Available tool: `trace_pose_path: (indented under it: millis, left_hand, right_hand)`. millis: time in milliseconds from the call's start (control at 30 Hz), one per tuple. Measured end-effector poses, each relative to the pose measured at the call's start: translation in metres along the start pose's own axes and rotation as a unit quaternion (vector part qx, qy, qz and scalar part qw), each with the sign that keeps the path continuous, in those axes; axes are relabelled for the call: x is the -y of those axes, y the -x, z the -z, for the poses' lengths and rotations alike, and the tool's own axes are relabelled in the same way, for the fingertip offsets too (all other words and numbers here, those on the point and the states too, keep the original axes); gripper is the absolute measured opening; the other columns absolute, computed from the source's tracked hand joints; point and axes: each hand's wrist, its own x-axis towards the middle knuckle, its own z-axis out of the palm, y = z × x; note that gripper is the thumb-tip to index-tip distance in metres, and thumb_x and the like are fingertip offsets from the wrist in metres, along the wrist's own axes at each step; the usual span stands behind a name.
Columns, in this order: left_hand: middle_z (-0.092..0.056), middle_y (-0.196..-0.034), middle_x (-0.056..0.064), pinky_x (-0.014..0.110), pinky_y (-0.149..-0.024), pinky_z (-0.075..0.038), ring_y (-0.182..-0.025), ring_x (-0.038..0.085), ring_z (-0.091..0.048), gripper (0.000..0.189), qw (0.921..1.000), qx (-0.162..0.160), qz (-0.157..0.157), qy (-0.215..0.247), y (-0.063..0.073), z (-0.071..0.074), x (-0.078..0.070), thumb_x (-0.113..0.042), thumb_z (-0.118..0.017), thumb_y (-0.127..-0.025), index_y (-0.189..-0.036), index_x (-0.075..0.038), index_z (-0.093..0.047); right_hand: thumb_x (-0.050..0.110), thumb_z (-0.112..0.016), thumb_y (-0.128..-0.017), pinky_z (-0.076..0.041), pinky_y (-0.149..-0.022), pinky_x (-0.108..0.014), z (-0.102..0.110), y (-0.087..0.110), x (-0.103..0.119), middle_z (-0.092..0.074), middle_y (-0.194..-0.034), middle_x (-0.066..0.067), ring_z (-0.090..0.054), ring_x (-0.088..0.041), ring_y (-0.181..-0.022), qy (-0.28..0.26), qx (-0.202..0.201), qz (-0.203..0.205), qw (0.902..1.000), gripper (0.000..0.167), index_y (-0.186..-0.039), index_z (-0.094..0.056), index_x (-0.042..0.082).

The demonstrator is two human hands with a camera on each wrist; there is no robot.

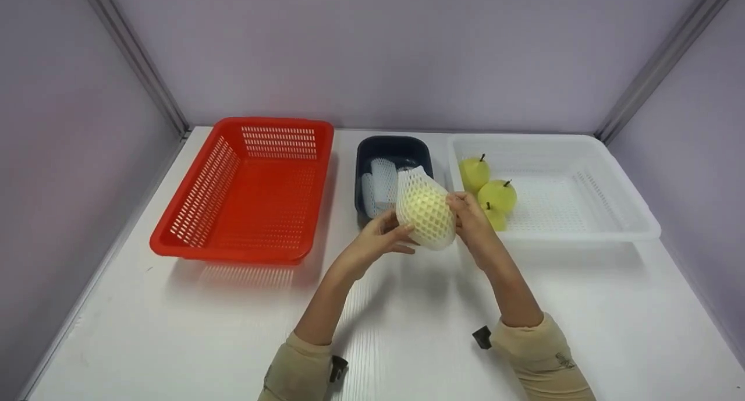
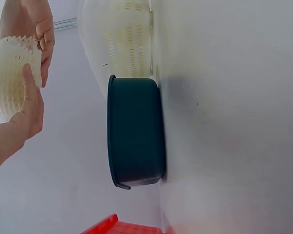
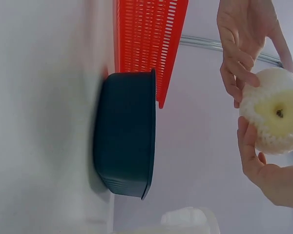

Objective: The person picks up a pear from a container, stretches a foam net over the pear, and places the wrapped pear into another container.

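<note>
A yellow pear [image 1: 429, 212] in a white foam net [image 1: 412, 183] is held up between both hands, above the table. The left hand [image 1: 378, 238] grips it from the left, thumb in front. On the other side, the right hand [image 1: 470, 219] pinches the net and pear near the upper right. The net's narrow end extends past the pear toward the upper left. In the right wrist view, a bare end of the pear [image 3: 278, 113] with a brown spot shows through the net's opening. Behind it, a dark blue box [image 1: 394, 141] holds several rolled foam nets [image 1: 384, 180].
A red slotted basket [image 1: 250, 203] stands at the left. To the right, a white basket [image 1: 582, 235] has three yellow pears [image 1: 497, 197] along its left side. Purplish-white panels [image 1: 384, 57] enclose the table [image 1: 233, 331]. Small black pieces [image 1: 482, 337] stick out by the sleeves.
</note>
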Motion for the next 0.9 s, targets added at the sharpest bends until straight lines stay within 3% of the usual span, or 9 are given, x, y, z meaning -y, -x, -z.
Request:
trace_pose_path:
  millis: [100, 333, 500, 667, 767, 900]
  left_hand:
    - [-0.049, -0.120, 0.017, 0.038, -0.081, -0.049, -0.100, 0.028, -0.057, 0.057, 0.9999, 0.012, 0.000, -0.002, 0.0008, -0.0005, 0.0007, -0.020, -0.059, -0.089, -0.135, 0.005, -0.034]
    - [-0.047, -0.123, 0.018, 0.040, -0.084, -0.047, -0.103, 0.030, -0.055, 0.056, 0.9986, 0.032, -0.005, 0.042, 0.0035, 0.0023, 0.0028, -0.016, -0.056, -0.088, -0.135, 0.006, -0.034]
    - [-0.047, -0.123, 0.018, 0.041, -0.085, -0.046, -0.104, 0.030, -0.054, 0.056, 0.9978, 0.019, 0.001, 0.063, 0.0034, 0.0019, 0.0053, -0.014, -0.057, -0.087, -0.134, 0.007, -0.035]
    - [-0.045, -0.122, 0.019, 0.041, -0.089, -0.043, -0.109, 0.029, -0.050, 0.060, 0.9919, 0.004, 0.013, 0.126, 0.0031, -0.0007, 0.0056, -0.013, -0.059, -0.085, -0.133, 0.010, -0.030]
    - [-0.047, -0.118, 0.020, 0.042, -0.091, -0.042, -0.108, 0.029, -0.051, 0.061, 0.9868, -0.007, 0.020, 0.161, 0.0034, -0.0016, 0.0038, -0.011, -0.058, -0.083, -0.131, 0.011, -0.028]
    - [-0.050, -0.116, 0.021, 0.042, -0.089, -0.043, -0.104, 0.029, -0.054, 0.063, 0.9851, -0.022, 0.029, 0.168, 0.0036, -0.0010, 0.0007, -0.011, -0.060, -0.081, -0.131, 0.007, -0.025]
  right_hand:
    - [0.030, -0.040, -0.096, -0.040, -0.086, -0.030, -0.0008, 0.0007, 0.0008, -0.043, -0.113, -0.015, -0.050, -0.021, -0.097, -0.015, -0.001, 0.004, 0.9999, 0.039, -0.119, -0.034, 0.000]
    - [0.027, -0.040, -0.096, -0.042, -0.080, -0.028, -0.0022, 0.0023, 0.0013, -0.044, -0.106, -0.011, -0.050, -0.017, -0.090, -0.034, -0.002, 0.011, 0.9994, 0.031, -0.113, -0.037, 0.001]
    - [0.029, -0.038, -0.098, -0.043, -0.081, -0.028, -0.0027, 0.0023, -0.0008, -0.046, -0.105, -0.012, -0.050, -0.017, -0.091, -0.036, 0.005, 0.011, 0.9993, 0.032, -0.113, -0.037, 0.001]
    - [0.031, -0.034, -0.099, -0.040, -0.084, -0.029, -0.0038, 0.0016, -0.0022, -0.046, -0.103, -0.011, -0.049, -0.018, -0.092, -0.022, 0.021, 0.015, 0.9994, 0.032, -0.112, -0.038, 0.001]
    - [0.032, -0.033, -0.100, -0.035, -0.091, -0.032, -0.0035, 0.0011, -0.0022, -0.045, -0.108, -0.011, -0.047, -0.019, -0.099, 0.000, 0.026, 0.012, 0.9996, 0.035, -0.114, -0.039, 0.000]
    - [0.034, -0.034, -0.099, -0.030, -0.097, -0.036, -0.0025, 0.0004, -0.0021, -0.046, -0.117, -0.013, -0.043, -0.022, -0.110, 0.034, 0.027, 0.008, 0.9990, 0.044, -0.122, -0.042, -0.003]
